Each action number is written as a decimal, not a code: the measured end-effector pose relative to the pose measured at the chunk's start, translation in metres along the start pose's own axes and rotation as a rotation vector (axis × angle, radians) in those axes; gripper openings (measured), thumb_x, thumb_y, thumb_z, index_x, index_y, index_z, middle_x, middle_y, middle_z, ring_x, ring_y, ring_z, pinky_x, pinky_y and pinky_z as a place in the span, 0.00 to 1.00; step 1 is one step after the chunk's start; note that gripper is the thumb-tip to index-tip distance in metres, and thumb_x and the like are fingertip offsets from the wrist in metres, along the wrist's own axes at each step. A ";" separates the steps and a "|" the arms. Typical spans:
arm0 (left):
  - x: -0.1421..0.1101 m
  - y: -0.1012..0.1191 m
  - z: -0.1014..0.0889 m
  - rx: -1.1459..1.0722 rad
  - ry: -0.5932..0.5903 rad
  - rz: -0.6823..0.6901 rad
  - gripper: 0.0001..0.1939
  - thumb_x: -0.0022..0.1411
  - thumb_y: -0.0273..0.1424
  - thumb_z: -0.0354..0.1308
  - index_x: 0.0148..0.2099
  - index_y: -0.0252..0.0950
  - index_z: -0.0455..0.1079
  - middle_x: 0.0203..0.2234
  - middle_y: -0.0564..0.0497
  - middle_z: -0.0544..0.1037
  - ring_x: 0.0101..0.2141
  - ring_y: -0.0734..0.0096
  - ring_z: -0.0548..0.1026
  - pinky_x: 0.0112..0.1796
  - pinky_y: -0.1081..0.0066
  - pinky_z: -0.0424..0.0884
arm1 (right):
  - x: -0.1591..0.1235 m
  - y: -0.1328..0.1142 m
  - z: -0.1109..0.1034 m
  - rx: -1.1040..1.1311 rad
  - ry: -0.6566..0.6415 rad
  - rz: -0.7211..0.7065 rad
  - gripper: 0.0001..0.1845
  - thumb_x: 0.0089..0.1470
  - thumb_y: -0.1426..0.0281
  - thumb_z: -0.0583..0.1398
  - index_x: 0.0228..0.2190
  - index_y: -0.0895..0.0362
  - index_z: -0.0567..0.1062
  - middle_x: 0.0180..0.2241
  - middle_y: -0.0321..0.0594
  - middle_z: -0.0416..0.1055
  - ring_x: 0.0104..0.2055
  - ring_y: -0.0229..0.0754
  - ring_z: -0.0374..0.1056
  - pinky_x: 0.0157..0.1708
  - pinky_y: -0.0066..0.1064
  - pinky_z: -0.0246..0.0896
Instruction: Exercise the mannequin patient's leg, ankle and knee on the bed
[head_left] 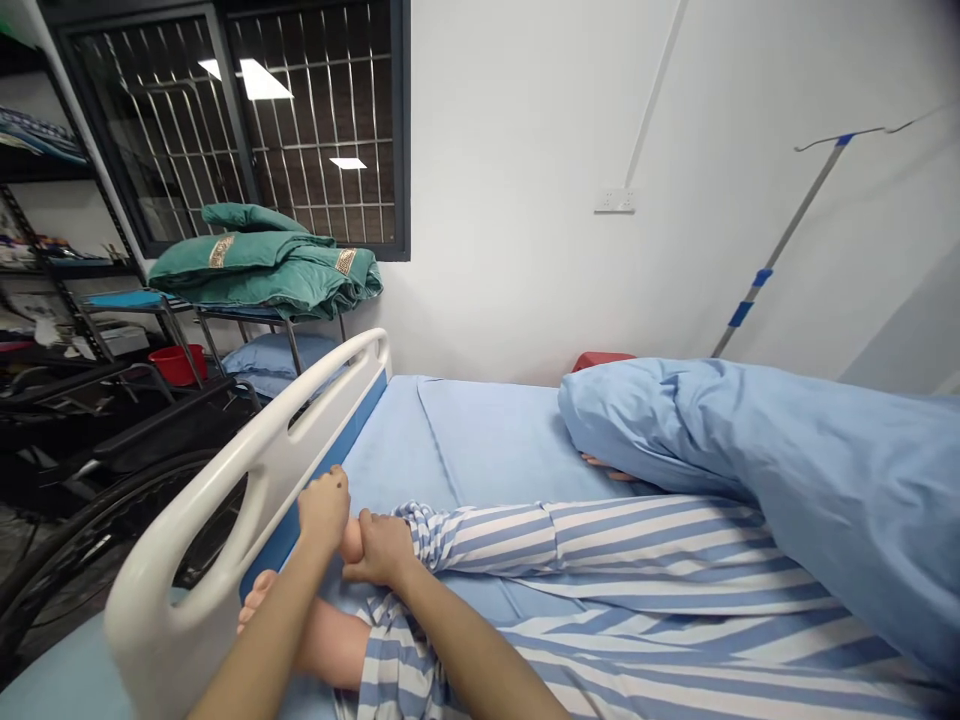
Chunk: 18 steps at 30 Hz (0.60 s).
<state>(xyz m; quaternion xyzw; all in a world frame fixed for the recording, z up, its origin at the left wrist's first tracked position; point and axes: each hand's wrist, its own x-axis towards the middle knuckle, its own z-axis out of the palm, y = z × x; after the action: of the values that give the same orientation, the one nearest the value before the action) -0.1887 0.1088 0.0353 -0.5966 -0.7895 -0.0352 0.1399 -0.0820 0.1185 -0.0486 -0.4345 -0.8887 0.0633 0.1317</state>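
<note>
Two bare forearms [262,640] are reaching in from the bottom of the view toward a person [675,610] lying on a hospital bed [495,440]. The right hand [379,548] is gripping a bare ankle [351,540] just past the cuff of a blue-and-white striped pyjama leg [480,535], its fingers closing around it. The left hand [324,510] is curving over the same foot, just beyond the right hand; its fingertips are hidden, so I cannot tell how firmly it is holding. Below the grip, another bare foot [256,600] is lying beside the white bed rail [247,470], partly behind the left forearm. Beyond the grip, a blue quilt [750,470] is hiding the person's upper body, with only a few fingers [600,465] showing beneath its edge. Green quilts [262,270] are sitting on a rack past the rail, and a drip pole [780,240] is leaning toward the wall.
</note>
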 end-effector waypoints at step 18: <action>0.032 -0.024 -0.023 -0.112 -0.529 -0.085 0.19 0.56 0.34 0.43 0.40 0.28 0.70 0.23 0.38 0.77 0.24 0.58 0.75 0.27 0.61 0.68 | -0.002 -0.002 -0.005 0.012 -0.006 0.048 0.31 0.31 0.51 0.60 0.35 0.57 0.64 0.31 0.44 0.71 0.31 0.51 0.69 0.28 0.37 0.62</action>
<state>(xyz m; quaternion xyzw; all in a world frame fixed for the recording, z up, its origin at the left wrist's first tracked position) -0.2152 0.1271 0.0685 -0.5584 -0.8196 0.0723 -0.1060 -0.0806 0.1155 -0.0439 -0.4549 -0.8779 0.0734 0.1299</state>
